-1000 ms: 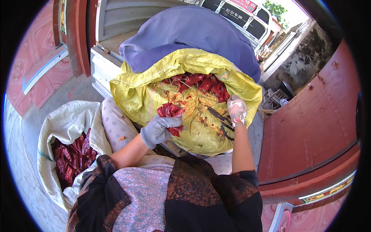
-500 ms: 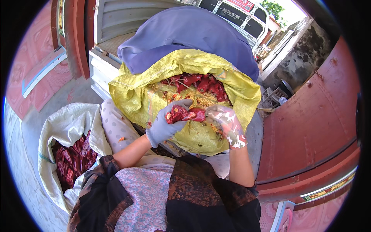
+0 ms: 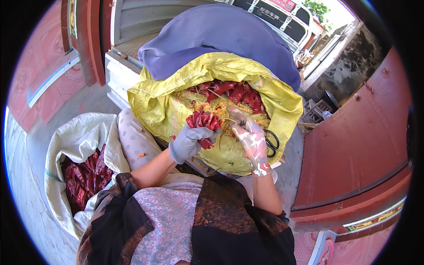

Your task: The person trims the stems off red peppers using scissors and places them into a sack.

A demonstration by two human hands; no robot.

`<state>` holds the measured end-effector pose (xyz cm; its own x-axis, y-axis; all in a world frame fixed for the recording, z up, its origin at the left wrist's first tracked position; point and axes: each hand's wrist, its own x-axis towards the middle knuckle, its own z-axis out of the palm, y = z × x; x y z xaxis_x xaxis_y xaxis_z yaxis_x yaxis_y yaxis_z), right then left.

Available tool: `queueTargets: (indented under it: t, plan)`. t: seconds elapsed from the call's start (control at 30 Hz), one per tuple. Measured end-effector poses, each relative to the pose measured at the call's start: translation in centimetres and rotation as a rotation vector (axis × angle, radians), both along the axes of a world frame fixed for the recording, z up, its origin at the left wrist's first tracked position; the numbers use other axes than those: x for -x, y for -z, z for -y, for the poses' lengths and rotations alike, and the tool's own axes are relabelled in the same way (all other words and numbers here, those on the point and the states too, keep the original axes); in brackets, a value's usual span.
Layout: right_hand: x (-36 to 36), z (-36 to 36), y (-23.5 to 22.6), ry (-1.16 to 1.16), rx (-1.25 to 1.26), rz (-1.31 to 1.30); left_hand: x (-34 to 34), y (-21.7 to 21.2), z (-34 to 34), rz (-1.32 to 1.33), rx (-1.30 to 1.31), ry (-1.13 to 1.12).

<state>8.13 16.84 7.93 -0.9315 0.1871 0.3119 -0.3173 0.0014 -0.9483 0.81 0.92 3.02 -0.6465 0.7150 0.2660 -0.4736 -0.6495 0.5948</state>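
Note:
My left hand (image 3: 190, 142), in a grey glove, is closed around a bunch of dried red chili peppers (image 3: 204, 120). Just to its right, my right hand (image 3: 248, 134) wears a camouflage-patterned glove, and its thumb and forefinger pinch a thin pale chili stem (image 3: 227, 119) by the bunch. Both hands are over an open yellow woven sack (image 3: 176, 92). Inside lie more red chilies (image 3: 236, 93) and scattered yellow seeds (image 3: 216, 108). Black-handled scissors (image 3: 272, 143) show beside my right wrist; their blades are hidden.
A white woven sack (image 3: 95, 121) holding dark red chilies (image 3: 88, 176) stands at my left. Behind the yellow sack are a blue-grey cloth-covered heap (image 3: 216, 31) and a white truck bed (image 3: 121, 77). A red metal door (image 3: 353, 145) stands at the right.
My left hand has turned the chilies more upright and lowered slightly. My right hand has shifted left and away from the pepper's body to the stem, uncovering the scissors' handles.

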Motion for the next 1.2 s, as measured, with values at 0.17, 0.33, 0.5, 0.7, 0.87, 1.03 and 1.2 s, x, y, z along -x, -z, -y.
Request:
queueTargets:
  t: [0.17,0.33,0.5,0.7,0.87,1.03,1.2]
  plan:
    - [-0.1,1.8,0.0,0.108,-0.432,-0.138,0.3,1.3,-0.3,-0.177,-0.068,0.038]
    - [0.1,2.8,-0.5,0.34,-0.807,-0.364,-0.1,0.3,0.3,-0.198,-0.017,0.004]
    - [-0.1,3.6,-1.6,0.311,-0.847,-0.409,0.6,1.6,0.2,-0.16,-0.057,0.101]
    - [0.2,3.1,-0.3,0.488,-0.864,-0.497,0.0,-0.3,0.6,-0.033,-0.042,0.201]
    - [-0.1,4.1,-1.1,0.503,-1.104,-0.445,0.7,2.1,0.5,-0.058,-0.172,0.23]
    - [0.4,4.2,0.3,0.515,-0.913,-0.43,0.0,1.3,0.3,-0.079,-0.103,0.168]
    - [-0.2,4.5,-0.3,0.206,0.29,0.086,-0.6,0.0,-0.1,-0.04,-0.161,0.245]
